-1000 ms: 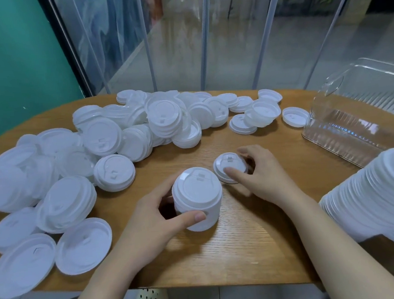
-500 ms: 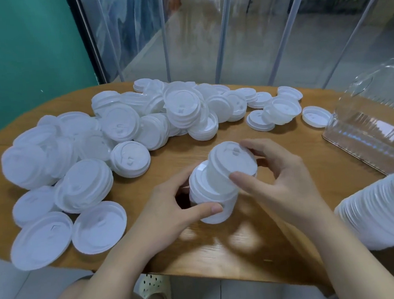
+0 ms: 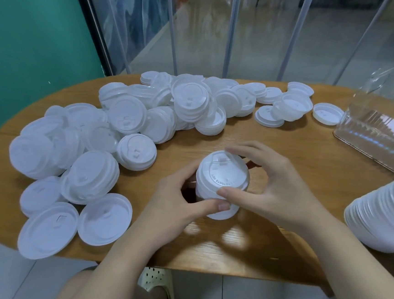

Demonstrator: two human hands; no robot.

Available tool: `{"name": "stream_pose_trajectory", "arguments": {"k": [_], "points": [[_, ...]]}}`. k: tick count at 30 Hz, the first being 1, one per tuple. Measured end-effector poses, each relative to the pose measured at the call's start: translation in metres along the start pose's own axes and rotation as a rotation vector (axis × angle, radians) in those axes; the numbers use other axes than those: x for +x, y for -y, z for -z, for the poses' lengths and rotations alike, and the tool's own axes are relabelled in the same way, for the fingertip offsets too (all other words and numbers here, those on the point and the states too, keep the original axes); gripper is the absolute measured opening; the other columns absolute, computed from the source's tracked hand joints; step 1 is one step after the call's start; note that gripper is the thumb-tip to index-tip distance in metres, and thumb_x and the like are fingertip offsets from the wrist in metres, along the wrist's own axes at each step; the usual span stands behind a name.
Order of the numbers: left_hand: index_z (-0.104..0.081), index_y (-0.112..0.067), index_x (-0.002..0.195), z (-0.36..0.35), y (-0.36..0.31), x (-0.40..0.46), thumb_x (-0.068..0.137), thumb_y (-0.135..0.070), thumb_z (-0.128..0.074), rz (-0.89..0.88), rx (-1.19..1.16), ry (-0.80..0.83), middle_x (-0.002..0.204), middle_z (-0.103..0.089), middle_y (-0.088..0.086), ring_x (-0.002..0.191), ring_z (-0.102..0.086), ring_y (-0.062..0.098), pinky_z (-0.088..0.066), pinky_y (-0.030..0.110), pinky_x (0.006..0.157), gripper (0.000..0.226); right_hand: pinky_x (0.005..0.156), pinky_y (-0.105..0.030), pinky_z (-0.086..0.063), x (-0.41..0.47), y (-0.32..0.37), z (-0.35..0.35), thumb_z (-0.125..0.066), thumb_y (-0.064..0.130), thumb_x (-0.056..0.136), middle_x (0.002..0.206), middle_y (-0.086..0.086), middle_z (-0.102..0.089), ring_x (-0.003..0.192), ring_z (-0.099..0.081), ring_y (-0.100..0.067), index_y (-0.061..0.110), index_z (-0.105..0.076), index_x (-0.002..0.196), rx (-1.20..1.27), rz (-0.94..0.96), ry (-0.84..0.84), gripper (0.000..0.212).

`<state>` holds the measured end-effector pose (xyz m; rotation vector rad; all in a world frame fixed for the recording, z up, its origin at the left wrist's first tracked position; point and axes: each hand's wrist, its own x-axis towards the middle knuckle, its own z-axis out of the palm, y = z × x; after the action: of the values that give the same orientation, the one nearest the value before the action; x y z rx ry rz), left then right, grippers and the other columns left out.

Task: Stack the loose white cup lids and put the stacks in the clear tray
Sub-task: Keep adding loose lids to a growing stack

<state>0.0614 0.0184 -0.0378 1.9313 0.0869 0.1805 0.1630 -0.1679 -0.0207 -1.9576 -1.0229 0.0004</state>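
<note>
Hands gripped one stack of white lids [image 3: 222, 183] on the wooden table [image 3: 288, 165]; left hand [image 3: 174, 206] clasped its side; right hand [image 3: 271, 188] curled over the top lid.

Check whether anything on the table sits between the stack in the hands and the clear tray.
Nothing visible does: bare wood lies between the stack, gripped by both hands, and the clear tray at right. The single lid lies farther back.

Short upright stack of white lids [image 3: 220, 185] mid-table, loose white lids [image 3: 127, 129] heaped left and behind, clear tray [image 3: 378, 138] right
</note>
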Motion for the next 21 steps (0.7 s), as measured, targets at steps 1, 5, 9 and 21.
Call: {"name": "stream_pose_trajectory", "arguments": {"k": [1, 5, 9, 21], "points": [[-0.061, -0.045, 0.132, 0.000, 0.000, 0.000, 0.074, -0.020, -0.092, 0.001, -0.003, 0.002, 0.120, -0.072, -0.025, 0.117, -0.064, -0.006, -0.046, 0.009, 0.094, 0.070, 0.095, -0.012, -0.042, 0.000, 0.000, 0.001, -0.085, 0.043, 0.074, 0.122, 0.020, -0.063, 0.119, -0.059, -0.002, 0.022, -0.067, 0.130, -0.001, 0.002, 0.004, 0.063], [-0.061, -0.044, 0.134, 0.001, 0.002, 0.000, 0.073, -0.021, -0.092, 0.008, -0.007, 0.012, 0.121, -0.072, -0.024, 0.118, -0.064, -0.004, -0.047, 0.012, 0.097, 0.072, 0.094, -0.011, -0.042, -0.001, 0.000, 0.002, -0.084, 0.044, 0.074, 0.123, 0.023, -0.061, 0.120, -0.058, 0.000, 0.023, -0.065, 0.132, -0.010, -0.007, 0.027, 0.064], [-0.062, -0.043, 0.133, 0.002, 0.002, 0.000, 0.072, -0.020, -0.094, 0.014, 0.006, 0.011, 0.119, -0.073, -0.025, 0.116, -0.064, -0.005, -0.047, 0.009, 0.094, 0.072, 0.096, -0.013, -0.043, -0.001, 0.000, 0.002, -0.085, 0.047, 0.075, 0.123, 0.025, -0.060, 0.122, -0.056, -0.001, 0.030, -0.062, 0.132, -0.006, -0.027, 0.053, 0.064], [-0.063, -0.043, 0.131, 0.002, 0.004, -0.001, 0.067, -0.018, -0.097, 0.021, 0.049, -0.025, 0.117, -0.073, -0.024, 0.113, -0.065, -0.004, -0.048, 0.010, 0.092, 0.077, 0.093, -0.022, -0.051, 0.013, 0.004, 0.013, -0.074, 0.058, 0.076, 0.128, 0.018, -0.063, 0.119, -0.060, -0.003, 0.035, -0.060, 0.128, 0.108, -0.143, -0.054, 0.058]]}}
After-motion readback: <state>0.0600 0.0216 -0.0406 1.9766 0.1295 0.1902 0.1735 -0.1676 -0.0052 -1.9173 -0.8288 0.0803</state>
